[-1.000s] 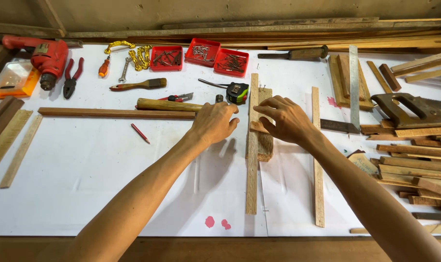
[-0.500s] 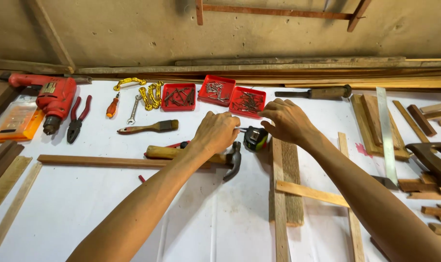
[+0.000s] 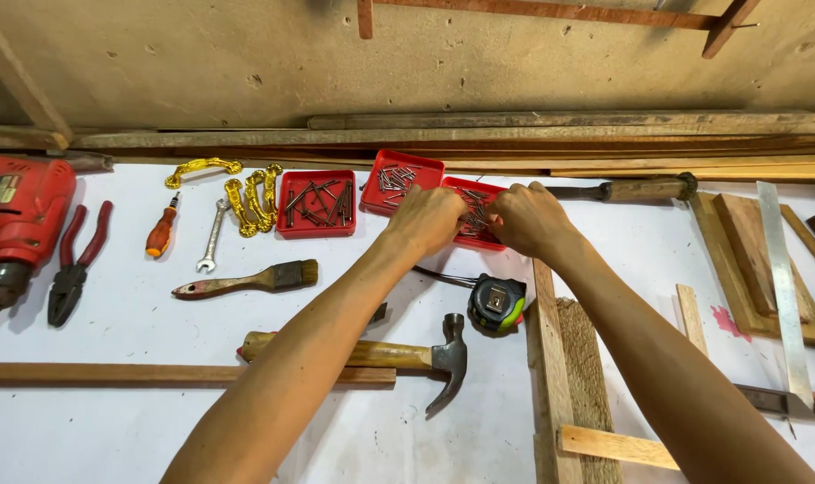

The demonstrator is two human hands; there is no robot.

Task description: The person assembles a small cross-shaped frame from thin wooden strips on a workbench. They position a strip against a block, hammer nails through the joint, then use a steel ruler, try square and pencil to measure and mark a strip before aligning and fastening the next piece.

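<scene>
Both hands meet over the right-most red tray of nails [image 3: 468, 235] at the worktop's [image 3: 138, 421] far edge: left hand [image 3: 428, 220] and right hand [image 3: 526, 215] curled, fingertips down in the nails; whether either pinches one, cannot tell. Second nail tray [image 3: 398, 179] touches it on the left, tape measure [image 3: 497, 303] and hammer [image 3: 398, 357] lie nearer the body, open room to the right.
</scene>
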